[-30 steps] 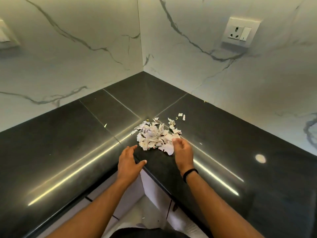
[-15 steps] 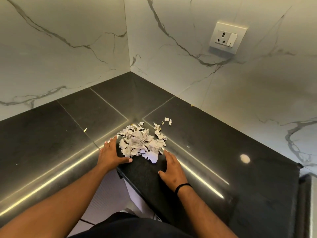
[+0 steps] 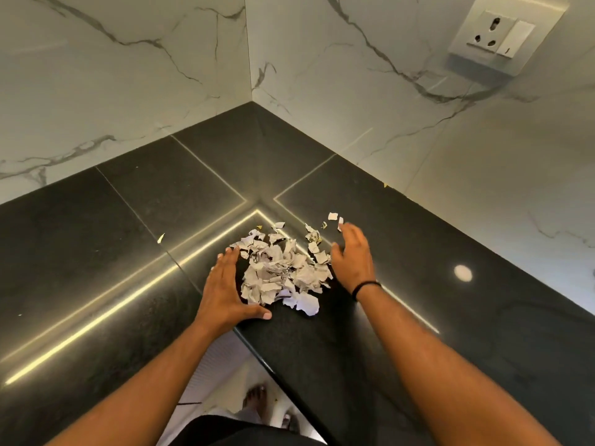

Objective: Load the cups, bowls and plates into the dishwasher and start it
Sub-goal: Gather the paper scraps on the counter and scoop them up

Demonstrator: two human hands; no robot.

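Observation:
No cup, bowl, plate or dishwasher is in view. A heap of torn white paper scraps (image 3: 283, 272) lies on the black stone countertop (image 3: 96, 259) near its inner corner edge. My left hand (image 3: 227, 291) lies flat on the counter against the heap's left side, fingers straight and thumb stretched out along the front. My right hand (image 3: 354, 257) is on the heap's right side with fingers loosely spread, its fingertips near a few stray scraps (image 3: 335, 217) beyond the heap.
White marble walls meet in a corner (image 3: 249, 91) behind the counter. A wall socket with switch (image 3: 495, 37) is at the upper right. The counter's front edge (image 3: 257, 352) drops to the floor, where a bare foot (image 3: 256, 397) shows.
My right hand has moved from the near side of the heap up along its right side. My left hand has slid closer against the heap's left. The camera has come nearer.

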